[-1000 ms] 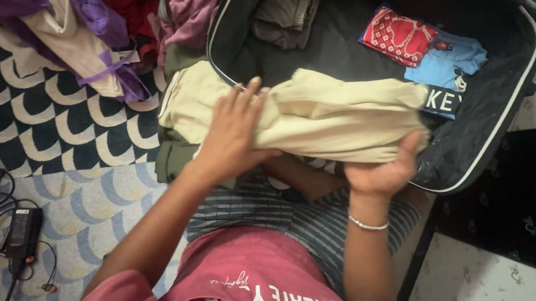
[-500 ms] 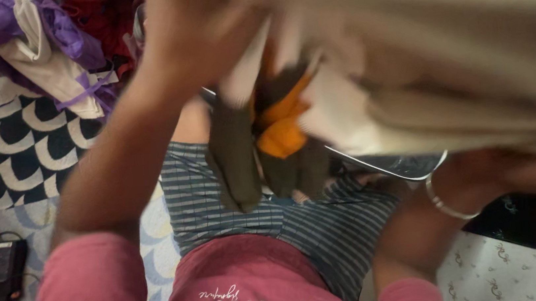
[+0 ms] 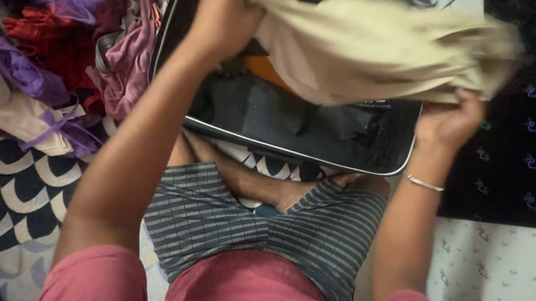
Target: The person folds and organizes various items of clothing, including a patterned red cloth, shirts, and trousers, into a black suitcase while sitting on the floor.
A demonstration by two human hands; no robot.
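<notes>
Nearest the camera, the person sits cross-legged in a red shirt and striped grey shorts, both arms raised forward. At the right, the right hand is turned palm up, its fingers curled around the lower right end of a cream garment, which rests on and above that hand; a thin metal bangle circles the wrist below it. The forearm rises steeply from the lower edge of the view. At the left, the left arm reaches up and forward, nearly straight, and the left hand is closed in a fist on the upper left end of the same garment, the cloth bunched between the fingers. The garment hangs stretched between the two hands, sloping down from left to right, lifted clear above an open black suitcase with a pale rim. Dark folded items and a patch of orange cloth lie inside the suitcase beneath the garment. Left of the suitcase, a heap of purple, red and cream clothes rests on a rug with a black and white scallop pattern. Right of the suitcase lies a dark patterned mat.
</notes>
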